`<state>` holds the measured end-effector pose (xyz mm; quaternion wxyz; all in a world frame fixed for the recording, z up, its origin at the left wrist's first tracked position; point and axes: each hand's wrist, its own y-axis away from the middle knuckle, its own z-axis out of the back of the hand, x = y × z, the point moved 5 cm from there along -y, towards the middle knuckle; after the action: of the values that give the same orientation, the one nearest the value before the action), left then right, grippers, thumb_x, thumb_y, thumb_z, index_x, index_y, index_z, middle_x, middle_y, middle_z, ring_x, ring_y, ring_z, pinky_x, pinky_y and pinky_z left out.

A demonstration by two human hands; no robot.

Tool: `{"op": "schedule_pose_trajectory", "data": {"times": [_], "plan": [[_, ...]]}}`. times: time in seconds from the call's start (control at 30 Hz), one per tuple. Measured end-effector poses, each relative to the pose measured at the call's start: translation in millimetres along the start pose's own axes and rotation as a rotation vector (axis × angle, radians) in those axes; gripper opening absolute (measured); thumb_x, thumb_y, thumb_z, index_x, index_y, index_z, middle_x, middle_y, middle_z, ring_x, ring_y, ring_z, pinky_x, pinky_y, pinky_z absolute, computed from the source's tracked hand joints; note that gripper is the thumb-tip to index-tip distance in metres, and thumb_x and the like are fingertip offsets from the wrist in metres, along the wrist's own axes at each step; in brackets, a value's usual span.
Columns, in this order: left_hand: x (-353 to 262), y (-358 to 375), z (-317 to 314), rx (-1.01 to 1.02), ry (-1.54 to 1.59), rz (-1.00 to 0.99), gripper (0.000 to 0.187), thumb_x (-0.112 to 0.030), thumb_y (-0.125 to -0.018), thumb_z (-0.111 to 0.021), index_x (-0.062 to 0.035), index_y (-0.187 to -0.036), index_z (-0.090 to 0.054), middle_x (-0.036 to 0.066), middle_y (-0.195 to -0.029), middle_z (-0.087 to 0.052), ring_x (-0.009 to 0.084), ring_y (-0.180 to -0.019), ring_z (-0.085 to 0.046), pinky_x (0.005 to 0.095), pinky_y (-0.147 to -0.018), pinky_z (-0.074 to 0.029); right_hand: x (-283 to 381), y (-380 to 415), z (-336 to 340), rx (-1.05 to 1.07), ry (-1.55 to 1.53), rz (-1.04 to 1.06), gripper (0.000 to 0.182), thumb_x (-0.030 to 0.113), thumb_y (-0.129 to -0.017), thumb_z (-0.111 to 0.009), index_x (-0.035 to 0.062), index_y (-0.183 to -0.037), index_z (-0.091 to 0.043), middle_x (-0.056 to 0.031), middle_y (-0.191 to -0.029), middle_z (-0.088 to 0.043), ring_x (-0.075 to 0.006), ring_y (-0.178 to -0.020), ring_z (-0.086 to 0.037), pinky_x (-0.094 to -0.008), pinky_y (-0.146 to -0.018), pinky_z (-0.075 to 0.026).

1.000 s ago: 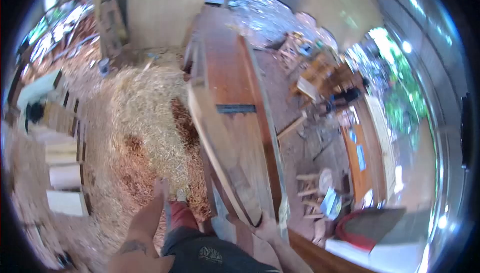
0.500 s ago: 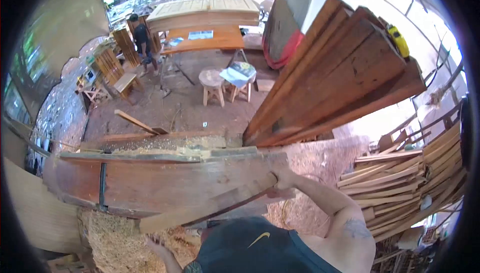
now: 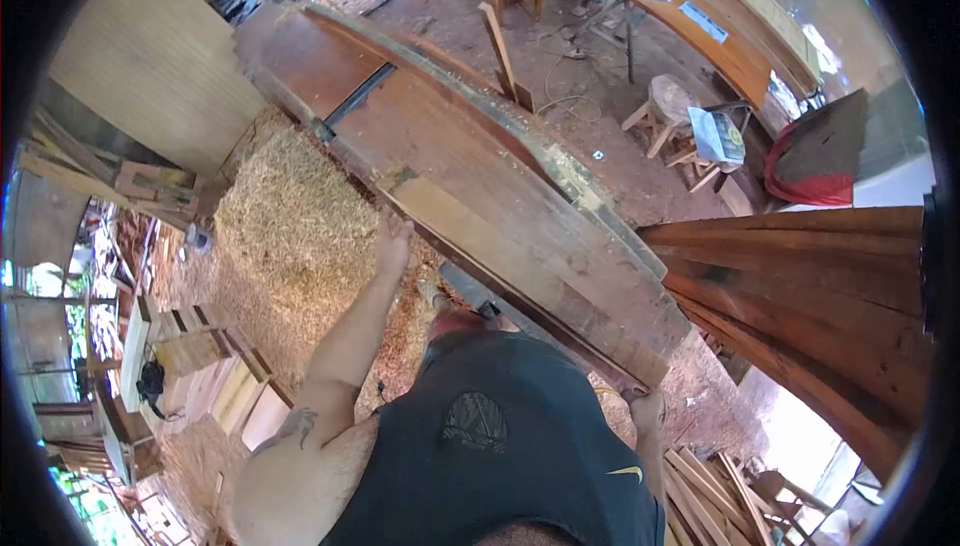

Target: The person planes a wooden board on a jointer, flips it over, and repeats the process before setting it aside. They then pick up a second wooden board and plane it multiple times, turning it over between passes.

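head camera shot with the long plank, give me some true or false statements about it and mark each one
1. The left hand grips one end of the long plank. True.
2. The right hand hangs free, away from any wood. False: it holds the plank's other end.
3. A heap of wood shavings lies on the ground beside the workbench. True.
4. The stool stands on top of the workbench. False: it stands on the dirt floor beyond the workbench.
5. The plank lies flat on the ground. False: it is held up alongside the workbench by both hands.
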<state>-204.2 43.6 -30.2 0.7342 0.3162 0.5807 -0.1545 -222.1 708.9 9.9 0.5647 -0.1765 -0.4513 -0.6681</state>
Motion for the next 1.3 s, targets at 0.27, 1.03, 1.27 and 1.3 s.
{"op": "schedule_pose_trajectory", "data": {"times": [0.27, 1.03, 1.27, 1.3], "plan": [[-12, -61, 43, 0.052, -0.280, -0.162, 0.060, -0.010, -0.097, -0.066, -0.0062, -0.155, -0.052, 0.015, -0.146, -0.067, 0.0250, -0.129, -0.066, 0.0367, -0.107, -0.052, -65, -35, -8, 0.016, -0.042, 0.076, 0.057, -0.001, -0.078, -0.084, -0.0002, -0.132, -0.066, -0.0107, -0.116, -0.076, -0.0232, -0.105, -0.071, -0.0374, -0.091, -0.057], [-165, -135, -38, 0.533, -0.775, 0.323, 0.113, -0.096, -0.093, -0.024, -0.0022, -0.136, -0.069, 0.018, -0.118, -0.068, 0.0350, -0.104, -0.063, 0.0537, -0.100, -0.045, -48, -87, 17, 0.381, -0.839, -0.668, 0.060, 0.041, -0.098, -0.063, -0.0032, -0.139, -0.061, -0.0189, -0.129, -0.073, -0.0366, -0.113, -0.074, -0.0529, -0.091, -0.063], [-163, -133, -83, 0.612, -0.722, 0.292, 0.111, -0.091, -0.098, -0.025, 0.0029, -0.143, -0.064, 0.023, -0.137, -0.067, 0.0356, -0.117, -0.068, 0.0498, -0.107, -0.050, -45, -72, 41, 0.273, -0.736, -0.456, 0.042, 0.020, -0.095, -0.062, -0.0019, -0.131, -0.067, -0.0152, -0.126, -0.074, -0.0271, -0.112, -0.073, -0.0392, -0.095, -0.059], [-159, -126, -89, 0.660, -0.703, 0.369, 0.110, -0.090, -0.099, -0.024, 0.0030, -0.143, -0.064, 0.023, -0.136, -0.068, 0.0346, -0.117, -0.068, 0.0483, -0.106, -0.050, -43, -70, 47, 0.227, -0.749, -0.445, 0.041, 0.019, -0.094, -0.063, -0.0012, -0.130, -0.068, -0.0145, -0.125, -0.074, -0.0263, -0.113, -0.072, -0.0387, -0.095, -0.058]]}}
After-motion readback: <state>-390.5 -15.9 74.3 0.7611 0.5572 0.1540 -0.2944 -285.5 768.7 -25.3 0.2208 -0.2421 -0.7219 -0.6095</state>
